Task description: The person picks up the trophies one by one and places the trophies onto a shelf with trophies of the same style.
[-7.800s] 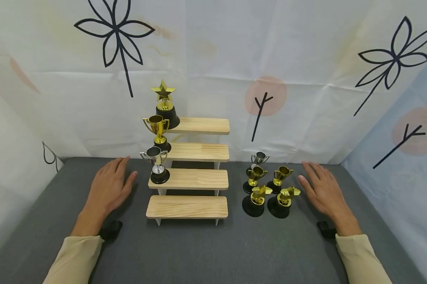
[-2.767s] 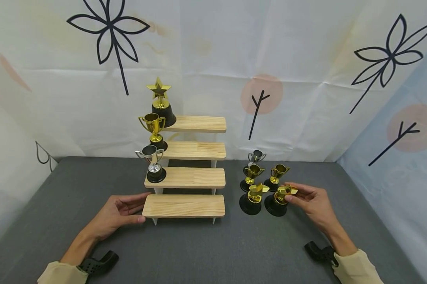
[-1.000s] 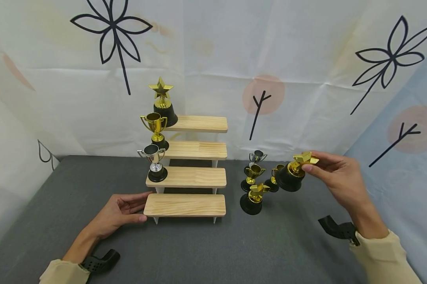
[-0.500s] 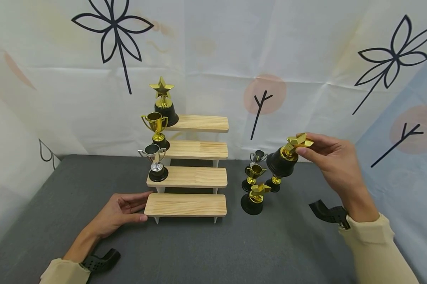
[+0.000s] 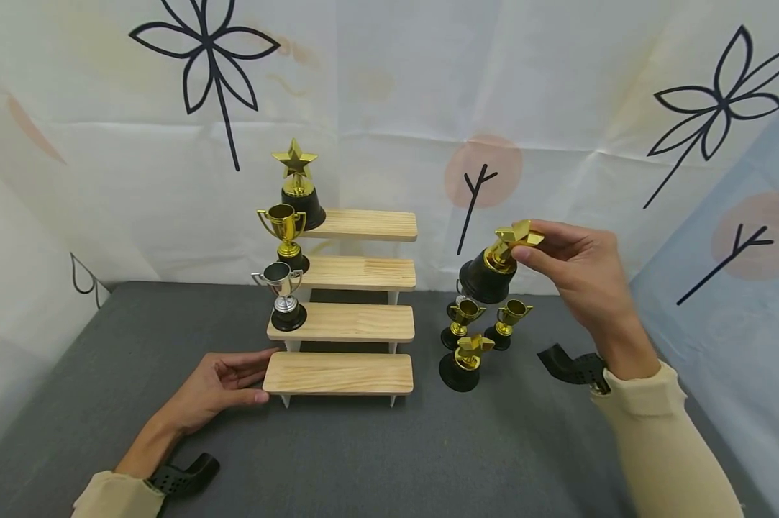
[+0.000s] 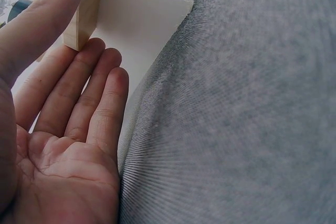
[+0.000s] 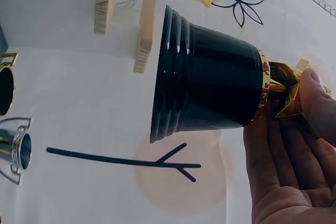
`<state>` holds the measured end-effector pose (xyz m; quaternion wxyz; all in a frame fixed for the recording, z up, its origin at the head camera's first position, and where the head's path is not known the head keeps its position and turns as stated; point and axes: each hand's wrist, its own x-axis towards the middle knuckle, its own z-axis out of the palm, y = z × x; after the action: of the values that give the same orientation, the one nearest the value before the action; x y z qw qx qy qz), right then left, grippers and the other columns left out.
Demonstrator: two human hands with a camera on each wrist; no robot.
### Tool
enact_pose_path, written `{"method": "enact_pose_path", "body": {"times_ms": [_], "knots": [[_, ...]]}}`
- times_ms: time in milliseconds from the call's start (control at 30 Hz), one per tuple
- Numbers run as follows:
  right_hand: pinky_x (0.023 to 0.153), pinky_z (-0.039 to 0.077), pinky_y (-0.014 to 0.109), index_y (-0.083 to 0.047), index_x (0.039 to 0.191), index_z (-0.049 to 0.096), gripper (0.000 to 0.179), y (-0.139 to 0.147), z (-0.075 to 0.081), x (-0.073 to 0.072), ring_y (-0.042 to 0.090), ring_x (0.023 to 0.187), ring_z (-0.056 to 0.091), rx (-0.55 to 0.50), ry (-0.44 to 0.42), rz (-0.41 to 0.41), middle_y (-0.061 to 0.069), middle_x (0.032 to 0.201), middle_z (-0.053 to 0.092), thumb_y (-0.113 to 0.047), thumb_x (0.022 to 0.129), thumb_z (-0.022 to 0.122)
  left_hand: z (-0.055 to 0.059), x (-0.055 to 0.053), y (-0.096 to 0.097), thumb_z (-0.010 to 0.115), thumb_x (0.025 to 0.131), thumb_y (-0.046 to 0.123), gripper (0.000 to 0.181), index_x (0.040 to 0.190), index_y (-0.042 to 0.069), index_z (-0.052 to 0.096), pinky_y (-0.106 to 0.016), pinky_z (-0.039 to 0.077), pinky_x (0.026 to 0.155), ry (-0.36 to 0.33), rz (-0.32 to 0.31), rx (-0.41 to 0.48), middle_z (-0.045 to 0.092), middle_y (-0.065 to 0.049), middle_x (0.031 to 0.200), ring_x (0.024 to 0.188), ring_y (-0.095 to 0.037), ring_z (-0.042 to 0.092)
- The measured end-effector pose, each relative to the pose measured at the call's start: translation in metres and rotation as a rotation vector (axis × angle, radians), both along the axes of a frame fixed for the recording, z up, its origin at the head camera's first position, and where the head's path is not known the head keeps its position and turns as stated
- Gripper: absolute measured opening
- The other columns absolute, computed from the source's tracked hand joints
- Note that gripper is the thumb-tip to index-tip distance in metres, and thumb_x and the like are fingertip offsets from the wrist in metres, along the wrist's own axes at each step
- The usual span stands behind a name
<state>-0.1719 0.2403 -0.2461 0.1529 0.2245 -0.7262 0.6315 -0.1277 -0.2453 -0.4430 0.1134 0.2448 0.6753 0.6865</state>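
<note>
My right hand (image 5: 582, 270) pinches a gold star trophy (image 5: 489, 277) by its star, thumb on one side and fingers on the other. The trophy is tilted and held in the air above the other trophies; its black base fills the middle of the right wrist view. My left hand (image 5: 211, 392) rests at the left end of the lowest step of a wooden display stand (image 5: 340, 374). In the left wrist view its fingers (image 6: 100, 93) are nearly straight and touch the plank's end. A star trophy (image 5: 301, 194), a gold cup (image 5: 285, 226) and a silver cup (image 5: 284, 295) stand along the stand's left side.
On the grey table (image 5: 363, 460), right of the stand, are another star trophy (image 5: 462, 367), a gold cup (image 5: 463, 316) and a second gold cup (image 5: 507, 322). A silver cup behind them is mostly hidden by the held trophy. A patterned white cloth (image 5: 389, 86) hangs behind.
The right hand has taken hold of the front right star trophy, lifted it, and now carries it up and leftward. The left hand moved from the table to the stand's lowest step and stays there.
</note>
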Motion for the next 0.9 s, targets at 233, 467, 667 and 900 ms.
{"method": "enact_pose_path", "body": {"times_ms": [233,467,667,900], "knots": [[0.079,0.06,0.02,0.007,0.116,0.073,0.029,-0.012,0.001,-0.005,0.013,0.086,0.072,0.002,-0.002,0.027,0.003,0.101,0.076,0.007,0.087,0.076,-0.002,-0.002,0.0,0.073,0.084,-0.014,0.068,0.141,-0.025,0.038,-0.03,0.054,0.099,-0.01,0.01,-0.022,0.062,0.01,0.136,0.124,-0.011,0.06],[0.079,0.06,0.022,0.004,0.115,0.075,0.027,-0.026,0.006,-0.011,0.014,0.085,0.072,0.033,0.002,0.036,0.002,0.1,0.076,0.007,0.088,0.075,0.0,-0.001,0.0,0.072,0.085,-0.015,0.066,0.14,-0.026,0.038,-0.03,0.054,0.099,0.003,0.007,-0.014,0.061,0.007,0.137,0.124,-0.012,0.06],[0.083,0.06,0.023,0.004,0.117,0.074,0.029,-0.036,0.011,-0.018,0.015,0.088,0.073,0.028,-0.002,0.047,0.002,0.101,0.077,0.007,0.088,0.076,0.001,0.0,0.0,0.071,0.086,-0.016,0.065,0.14,-0.026,0.037,-0.029,0.054,0.098,0.007,0.002,-0.009,0.061,0.007,0.137,0.124,-0.012,0.06],[0.084,0.059,0.023,0.001,0.116,0.075,0.027,-0.045,0.015,-0.026,0.017,0.091,0.072,0.058,-0.001,0.059,0.003,0.103,0.076,0.002,0.089,0.077,0.001,0.0,0.0,0.071,0.085,-0.016,0.065,0.14,-0.026,0.037,-0.029,0.054,0.098,-0.003,0.001,-0.007,0.061,0.008,0.137,0.124,-0.012,0.06]]}}
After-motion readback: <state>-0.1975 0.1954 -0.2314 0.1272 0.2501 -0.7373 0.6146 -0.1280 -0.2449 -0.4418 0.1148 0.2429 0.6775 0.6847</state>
